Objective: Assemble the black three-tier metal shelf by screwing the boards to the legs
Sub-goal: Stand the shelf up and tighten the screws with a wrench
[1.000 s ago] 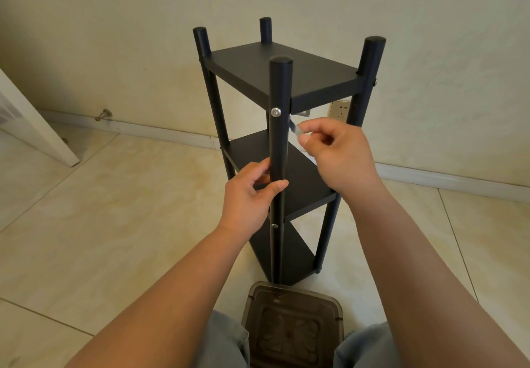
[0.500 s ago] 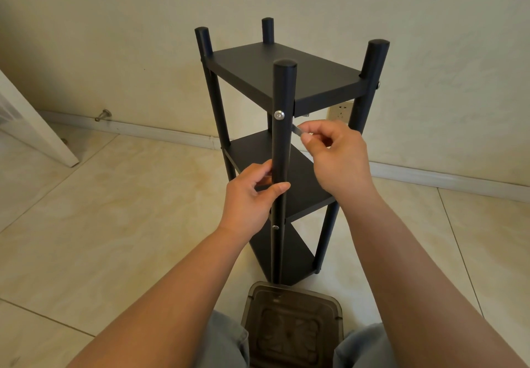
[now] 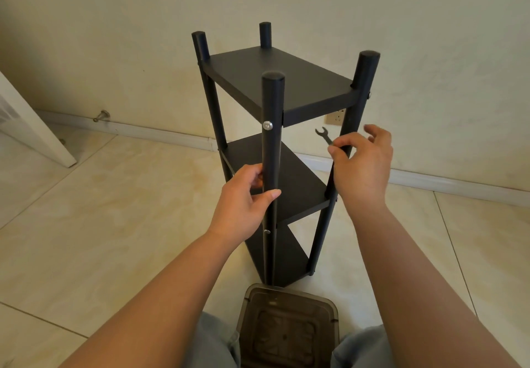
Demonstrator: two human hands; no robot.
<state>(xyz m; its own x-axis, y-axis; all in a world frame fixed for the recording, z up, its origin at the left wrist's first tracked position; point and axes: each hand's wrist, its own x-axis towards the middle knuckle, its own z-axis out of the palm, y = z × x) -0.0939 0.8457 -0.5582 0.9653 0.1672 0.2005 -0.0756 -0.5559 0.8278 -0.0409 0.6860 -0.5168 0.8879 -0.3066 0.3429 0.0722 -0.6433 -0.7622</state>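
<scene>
The shelf (image 3: 282, 149) stood upright on the floor — left hand (image 3: 243, 195) gripped the near leg (image 3: 271, 167). Right hand (image 3: 361, 164) pinched a small wrench (image 3: 324, 136), its long axis slanting up-left toward that leg's silver screw (image 3: 267, 125) — well apart.

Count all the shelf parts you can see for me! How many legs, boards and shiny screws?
Legs: 4, at and
Boards: 3, at and
Shiny screws: 4, at and a faint one at
Total: 11
</scene>
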